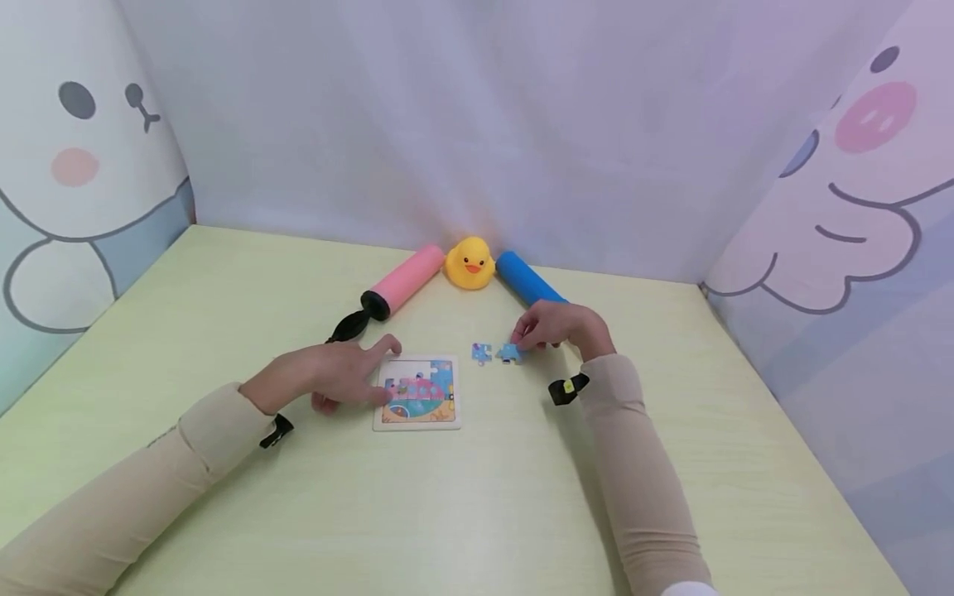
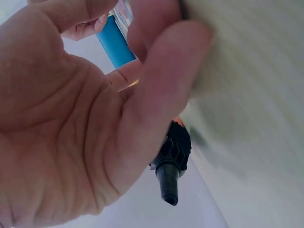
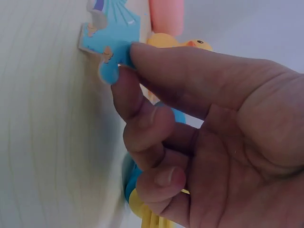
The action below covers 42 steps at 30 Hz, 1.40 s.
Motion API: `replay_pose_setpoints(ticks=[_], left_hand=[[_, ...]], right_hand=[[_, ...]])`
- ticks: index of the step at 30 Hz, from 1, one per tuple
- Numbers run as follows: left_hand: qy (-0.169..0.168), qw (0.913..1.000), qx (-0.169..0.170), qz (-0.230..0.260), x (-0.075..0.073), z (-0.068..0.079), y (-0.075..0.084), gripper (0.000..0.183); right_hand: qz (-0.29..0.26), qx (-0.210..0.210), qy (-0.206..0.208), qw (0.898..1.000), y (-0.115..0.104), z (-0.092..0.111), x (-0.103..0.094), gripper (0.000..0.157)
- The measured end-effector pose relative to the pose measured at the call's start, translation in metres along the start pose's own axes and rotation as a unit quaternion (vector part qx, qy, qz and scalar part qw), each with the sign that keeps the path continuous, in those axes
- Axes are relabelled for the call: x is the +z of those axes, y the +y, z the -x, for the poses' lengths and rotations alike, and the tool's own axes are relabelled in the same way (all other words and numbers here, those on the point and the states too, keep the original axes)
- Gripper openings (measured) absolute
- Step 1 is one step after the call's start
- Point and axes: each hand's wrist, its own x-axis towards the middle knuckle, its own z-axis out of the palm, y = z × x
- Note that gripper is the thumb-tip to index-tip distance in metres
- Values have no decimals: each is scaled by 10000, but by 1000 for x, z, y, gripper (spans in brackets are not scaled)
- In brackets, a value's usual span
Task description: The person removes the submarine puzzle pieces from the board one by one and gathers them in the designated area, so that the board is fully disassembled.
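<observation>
My right hand [image 1: 547, 323] pinches a light blue jigsaw piece [image 3: 114, 35] between thumb and index finger, low over the table. Just left of it lies another blue jigsaw piece [image 1: 481, 353]. My left hand [image 1: 339, 372] is at the left side of a white-framed puzzle board [image 1: 454, 414], its digits relaxed. One digit reaches the board's top left corner and another overlaps its picture. Part of that picture is assembled in pink, teal and blue; a pale gap shows at the upper left. In the left wrist view, the palm [image 2: 61, 128] hides most of the board.
Behind the board sits a yellow rubber duck [image 1: 470, 265]. A pink cylinder [image 1: 408, 281] with a black end lies left of it, and a blue cylinder [image 1: 529, 277] lies right. Curtain walls [image 1: 462, 124] with cartoon animals enclose the table [image 1: 477, 513].
</observation>
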Motion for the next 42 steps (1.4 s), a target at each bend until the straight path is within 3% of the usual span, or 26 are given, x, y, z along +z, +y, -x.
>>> replay_pose_setpoints(ticks=[26,42], left_hand=[[-39,10000,33,-14,2,-3,-3,66],[-55,10000,47,-3,0,-3,-2,62]], right_hand=[[437,485,135,9978,-5,2,3,11],[742,-91,391,9964,-21,0,12,13]])
